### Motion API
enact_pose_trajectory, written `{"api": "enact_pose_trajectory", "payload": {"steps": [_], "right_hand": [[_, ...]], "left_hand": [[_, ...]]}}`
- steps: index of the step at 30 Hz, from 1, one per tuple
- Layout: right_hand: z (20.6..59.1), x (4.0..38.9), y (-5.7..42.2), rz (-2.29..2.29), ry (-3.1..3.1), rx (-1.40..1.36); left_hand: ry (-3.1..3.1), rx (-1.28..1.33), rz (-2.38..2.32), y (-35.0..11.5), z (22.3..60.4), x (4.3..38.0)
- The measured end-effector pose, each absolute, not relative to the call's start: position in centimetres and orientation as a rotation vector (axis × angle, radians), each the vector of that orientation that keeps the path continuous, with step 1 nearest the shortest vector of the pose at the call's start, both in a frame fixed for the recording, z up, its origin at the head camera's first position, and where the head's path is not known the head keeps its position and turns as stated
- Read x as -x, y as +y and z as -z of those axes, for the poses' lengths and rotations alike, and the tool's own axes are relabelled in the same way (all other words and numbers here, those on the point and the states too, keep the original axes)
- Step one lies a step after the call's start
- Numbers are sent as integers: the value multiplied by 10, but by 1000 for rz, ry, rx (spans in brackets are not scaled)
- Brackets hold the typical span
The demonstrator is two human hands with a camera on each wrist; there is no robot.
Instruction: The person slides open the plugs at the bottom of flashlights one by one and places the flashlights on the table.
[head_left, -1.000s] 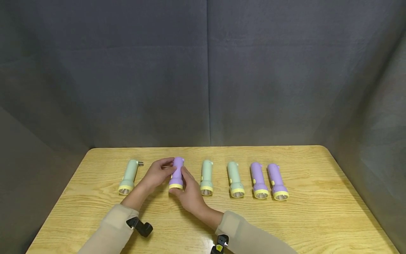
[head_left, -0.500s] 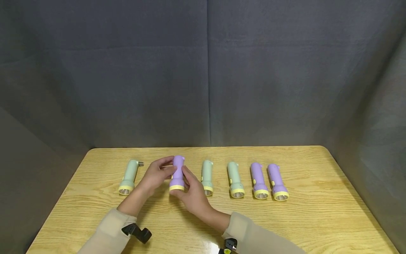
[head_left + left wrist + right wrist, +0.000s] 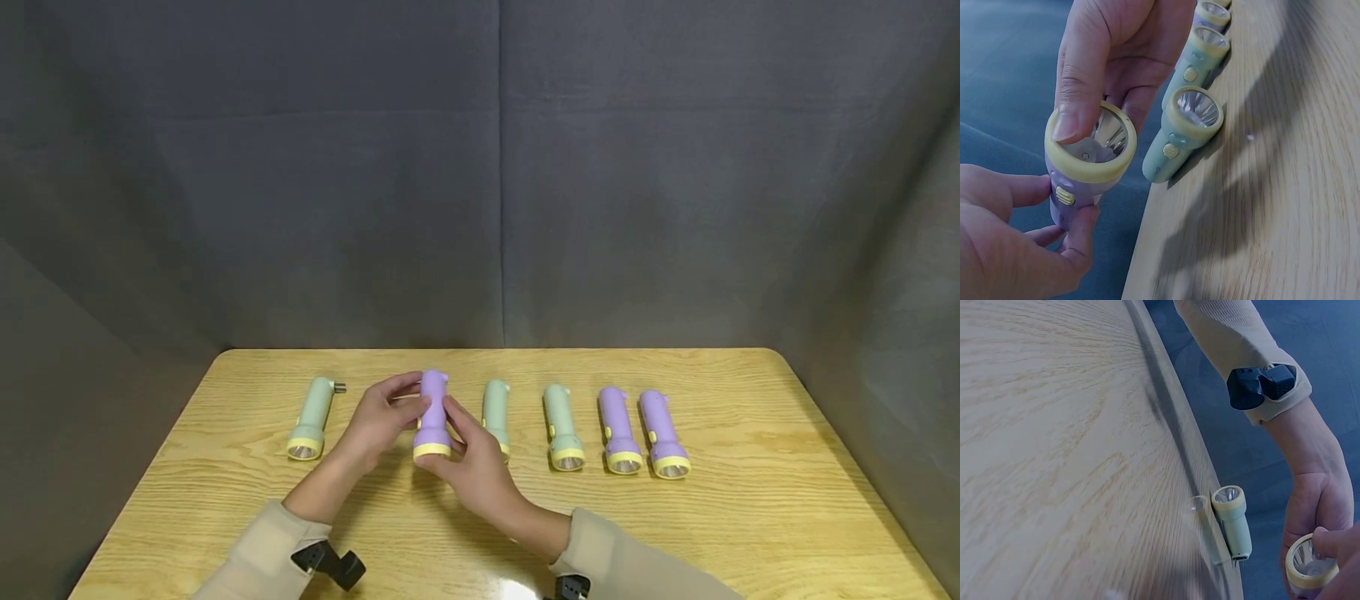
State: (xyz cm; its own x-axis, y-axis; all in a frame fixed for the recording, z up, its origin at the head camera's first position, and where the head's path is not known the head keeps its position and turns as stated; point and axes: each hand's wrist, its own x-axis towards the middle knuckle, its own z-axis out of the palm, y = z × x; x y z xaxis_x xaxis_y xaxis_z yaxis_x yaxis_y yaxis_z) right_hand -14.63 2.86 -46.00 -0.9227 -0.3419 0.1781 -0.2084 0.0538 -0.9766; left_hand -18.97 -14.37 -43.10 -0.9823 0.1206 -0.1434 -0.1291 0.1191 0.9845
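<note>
Above the table, both hands hold a purple flashlight [image 3: 432,417] with a yellow rim, its lens end towards me. My left hand [image 3: 378,422] pinches the body from the left, between thumb and fingers. On the other side my right hand [image 3: 480,468] grips it, its thumb laid over the yellow rim [image 3: 1090,171] and part of the lens. A yellow switch [image 3: 1065,195] shows on the barrel in the left wrist view. Right behind the right hand lies a green flashlight [image 3: 496,406], partly covered by that hand.
On the wooden table [image 3: 750,533], a green flashlight [image 3: 312,417] with metal prongs out at its tail lies at left. To the right lie another green flashlight [image 3: 560,425] and two purple ones, the nearer-in [image 3: 617,427] and outermost [image 3: 663,432]. A grey curtain [image 3: 300,208] surrounds the table.
The held flashlight has shifted slightly right with both hands, and the right hand now covers more of the neighbouring green flashlight. The whole head view has shifted a little. Both grips look the same.
</note>
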Motion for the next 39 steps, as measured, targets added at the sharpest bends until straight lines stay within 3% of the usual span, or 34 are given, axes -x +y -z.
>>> {"api": "enact_pose_trajectory", "payload": {"steps": [39], "right_hand": [[454,125,99,2043,2289,466]], "left_hand": [[2099,-123,-2056,-77,427,179]]}}
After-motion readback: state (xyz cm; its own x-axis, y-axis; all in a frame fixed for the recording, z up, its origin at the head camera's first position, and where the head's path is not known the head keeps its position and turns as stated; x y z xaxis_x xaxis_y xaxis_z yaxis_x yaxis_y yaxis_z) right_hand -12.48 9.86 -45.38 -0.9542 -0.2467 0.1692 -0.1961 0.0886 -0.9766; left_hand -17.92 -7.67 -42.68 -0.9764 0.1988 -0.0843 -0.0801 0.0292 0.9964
